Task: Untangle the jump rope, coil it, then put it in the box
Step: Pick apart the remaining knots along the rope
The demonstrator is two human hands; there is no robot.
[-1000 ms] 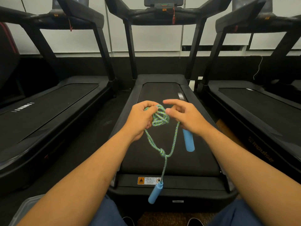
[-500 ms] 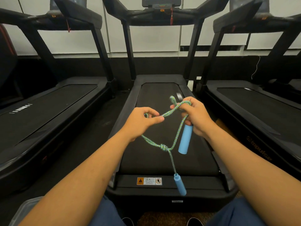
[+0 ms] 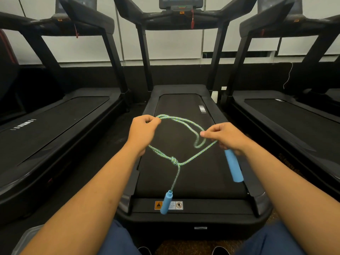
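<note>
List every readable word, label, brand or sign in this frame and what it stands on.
Warning sticker on the middle treadmill's rear end: yellow triangle and a prohibition symbol; its print is too small to read.
Small label lower on that rear end: blurred.
Lettering on the right treadmill's side rail: too dark to read.
Console screen: illegible.

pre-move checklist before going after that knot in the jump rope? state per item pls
1. Left hand gripping rope strands: ok.
2. Right hand pinching rope: ok.
3. Knot exposed between the hands: ok.
4. Knot undone: not ok, still tied.
5. Lower handle hanging free below the knot: ok.
6. Other handle secured in the right hand: cannot tell, its top is hidden.
</note>
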